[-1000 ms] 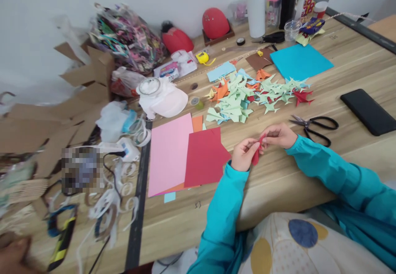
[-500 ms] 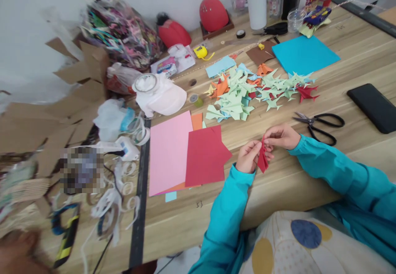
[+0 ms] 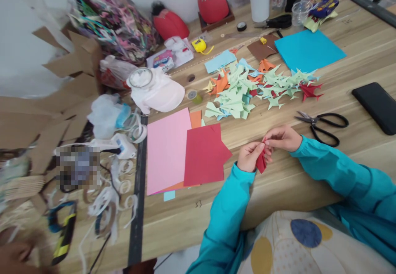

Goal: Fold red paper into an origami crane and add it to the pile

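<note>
Left hand (image 3: 247, 157) and right hand (image 3: 283, 138) are pinching a folded red paper piece (image 3: 260, 163) near the black scissors (image 3: 324, 123), fingers (image 3: 269, 142) pressed together on it (mid-fold, probably); the next crease is calling for steady alignment.

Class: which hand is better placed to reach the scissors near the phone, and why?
Right, likely: the right hand is nearer the scissors; the left hand is farther. Both pinch the red paper.

My view drifts down the table a bit. The red paper (image 3: 261, 161) now hangs lower and wider between left hand (image 3: 248, 157) and right hand (image 3: 283, 138).
</note>
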Demonstrator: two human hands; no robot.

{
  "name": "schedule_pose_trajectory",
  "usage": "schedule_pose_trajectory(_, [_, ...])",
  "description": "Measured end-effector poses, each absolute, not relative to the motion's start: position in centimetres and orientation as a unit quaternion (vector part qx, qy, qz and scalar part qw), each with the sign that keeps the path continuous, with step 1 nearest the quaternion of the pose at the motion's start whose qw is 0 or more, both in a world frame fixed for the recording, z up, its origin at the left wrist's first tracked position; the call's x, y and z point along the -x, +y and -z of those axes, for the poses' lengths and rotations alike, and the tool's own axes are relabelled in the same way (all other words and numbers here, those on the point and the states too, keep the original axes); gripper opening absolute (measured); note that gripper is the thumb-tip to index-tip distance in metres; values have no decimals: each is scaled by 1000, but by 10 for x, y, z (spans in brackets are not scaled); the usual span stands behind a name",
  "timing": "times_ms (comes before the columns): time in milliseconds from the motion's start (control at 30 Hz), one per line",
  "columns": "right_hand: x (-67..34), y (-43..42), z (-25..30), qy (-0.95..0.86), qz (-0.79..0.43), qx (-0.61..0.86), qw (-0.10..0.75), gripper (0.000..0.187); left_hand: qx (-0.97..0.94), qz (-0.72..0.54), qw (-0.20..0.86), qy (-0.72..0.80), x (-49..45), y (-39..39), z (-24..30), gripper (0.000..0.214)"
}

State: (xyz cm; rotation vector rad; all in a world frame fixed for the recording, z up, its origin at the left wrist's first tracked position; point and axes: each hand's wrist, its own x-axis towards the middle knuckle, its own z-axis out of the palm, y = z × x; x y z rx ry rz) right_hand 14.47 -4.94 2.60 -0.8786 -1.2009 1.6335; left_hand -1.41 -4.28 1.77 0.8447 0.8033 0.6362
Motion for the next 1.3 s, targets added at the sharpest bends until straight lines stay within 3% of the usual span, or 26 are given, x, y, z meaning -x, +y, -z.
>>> schedule_pose_trajectory(1300, [-146, -49, -30, -515, -614, 383, 460, 23, -461, -332, 721, 397, 14, -46, -29, 31])
